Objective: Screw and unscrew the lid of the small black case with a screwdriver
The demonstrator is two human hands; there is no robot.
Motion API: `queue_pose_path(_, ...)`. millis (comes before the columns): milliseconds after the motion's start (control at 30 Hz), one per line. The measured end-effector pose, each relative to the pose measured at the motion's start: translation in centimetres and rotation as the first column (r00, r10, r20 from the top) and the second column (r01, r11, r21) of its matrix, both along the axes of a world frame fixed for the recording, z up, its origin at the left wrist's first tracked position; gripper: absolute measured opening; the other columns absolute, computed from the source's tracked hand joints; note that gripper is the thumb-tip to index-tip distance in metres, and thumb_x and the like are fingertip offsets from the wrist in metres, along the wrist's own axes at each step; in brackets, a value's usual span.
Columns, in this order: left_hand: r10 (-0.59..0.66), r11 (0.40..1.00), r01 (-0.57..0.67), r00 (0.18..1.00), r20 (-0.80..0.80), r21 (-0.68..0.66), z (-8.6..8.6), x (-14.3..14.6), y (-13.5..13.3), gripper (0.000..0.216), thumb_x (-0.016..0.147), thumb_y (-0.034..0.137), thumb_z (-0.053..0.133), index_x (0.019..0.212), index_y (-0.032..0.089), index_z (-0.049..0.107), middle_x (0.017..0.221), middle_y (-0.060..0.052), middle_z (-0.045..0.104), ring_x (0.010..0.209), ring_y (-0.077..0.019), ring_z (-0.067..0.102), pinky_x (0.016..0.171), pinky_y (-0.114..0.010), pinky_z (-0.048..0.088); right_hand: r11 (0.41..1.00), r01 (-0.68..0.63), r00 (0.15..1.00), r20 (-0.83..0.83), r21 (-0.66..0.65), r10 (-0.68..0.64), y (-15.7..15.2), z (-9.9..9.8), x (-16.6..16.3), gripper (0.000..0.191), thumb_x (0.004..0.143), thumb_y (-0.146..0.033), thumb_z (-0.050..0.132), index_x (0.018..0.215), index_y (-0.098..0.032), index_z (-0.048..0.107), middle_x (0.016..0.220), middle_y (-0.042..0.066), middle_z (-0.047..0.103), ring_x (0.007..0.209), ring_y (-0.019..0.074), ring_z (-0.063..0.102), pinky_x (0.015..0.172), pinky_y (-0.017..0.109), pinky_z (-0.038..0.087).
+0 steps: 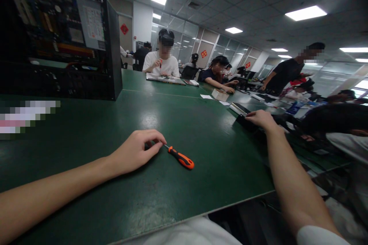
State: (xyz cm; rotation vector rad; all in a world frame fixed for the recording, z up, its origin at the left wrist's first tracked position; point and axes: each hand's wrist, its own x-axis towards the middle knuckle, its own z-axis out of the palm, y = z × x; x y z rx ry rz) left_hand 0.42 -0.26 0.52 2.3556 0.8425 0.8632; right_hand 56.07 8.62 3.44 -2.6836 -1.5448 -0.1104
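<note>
My left hand (135, 153) rests on the green table (115, 191), fingers curled in a pinch round the metal tip of a small orange-and-black screwdriver (180, 157) that lies flat, handle pointing right. My right hand (262, 118) reaches far out to the right edge of the table, fingers bent and touching a dark flat device (243, 116) there; what it grips, if anything, I cannot make out.
An open black computer case (61, 42) stands at the back left. Several people sit and stand at the far tables with small boxes and papers (220, 95). A seated person (339, 130) is close on the right.
</note>
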Motion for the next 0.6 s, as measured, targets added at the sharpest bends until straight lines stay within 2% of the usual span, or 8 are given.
queue_pose_path(133, -0.002, 1.0, 0.002, 1.0, -0.007, 0.007, 0.0, 0.0, 0.0, 0.021, 0.095, 0.025, 0.054, 0.096, 0.019, 0.074, 0.099, -0.005, 0.074, 0.084, -0.0175, 0.067, 0.073, -0.027, 0.051, 1.0, -0.025, 1.0, 0.016, -0.001, 0.025, 0.3, -0.3, 0.2, 0.034, 0.095, -0.042, 0.063, 0.118, -0.018, 0.069, 0.115, 0.009, 0.07, 0.106, 0.0213, 0.067, 0.093, 0.039, 0.054)
queue_pose_path(300, -0.005, 1.0, 0.005, 1.0, -0.016, 0.004, -0.1, 0.1, 0.0, 0.021, 0.095, 0.025, 0.053, 0.096, 0.019, 0.074, 0.099, -0.005, 0.074, 0.083, -0.0174, 0.067, 0.073, -0.027, 0.05, 0.998, -0.049, 0.997, 0.056, 0.046, 0.046, 0.8, -0.7, 0.4, 0.036, 0.091, -0.037, 0.063, 0.115, -0.015, 0.077, 0.107, 0.015, 0.075, 0.102, 0.0291, 0.07, 0.085, 0.034, 0.052)
queue_pose_path(600, -0.012, 1.0, 0.012, 1.0, -0.026, -0.003, -0.1, -0.1, 0.1, 0.022, 0.096, 0.026, 0.053, 0.098, 0.019, 0.074, 0.101, -0.005, 0.074, 0.085, -0.018, 0.067, 0.073, -0.027, 0.05, 0.992, -0.088, 0.996, 0.025, 0.088, 0.086, 1.2, -0.9, 0.5, 0.035, 0.083, -0.025, 0.066, 0.114, -0.017, 0.079, 0.104, 0.012, 0.078, 0.099, 0.0283, 0.071, 0.087, 0.032, 0.052)
